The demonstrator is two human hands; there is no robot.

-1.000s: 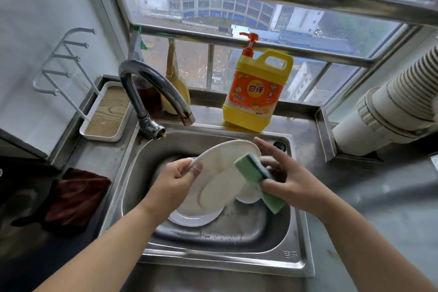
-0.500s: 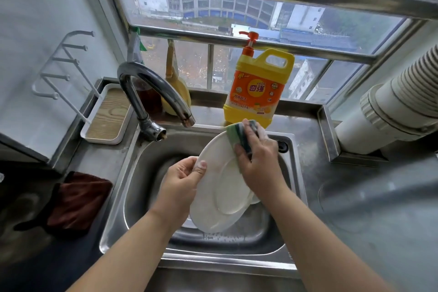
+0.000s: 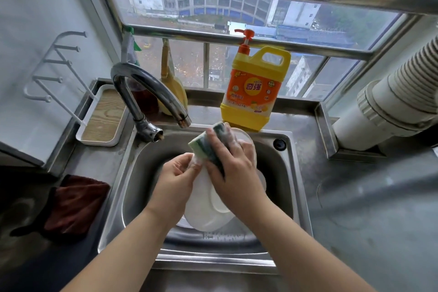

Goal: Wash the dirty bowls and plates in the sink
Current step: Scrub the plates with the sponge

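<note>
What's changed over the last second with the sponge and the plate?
The right hand carried the sponge from off the plate's right edge onto the plate and now presses it near the upper rim, more toward the left. The plate was tipped steeper. The left hand grips its left edge as before. Detergent bottle, faucet and brown cloth stayed put.
</note>
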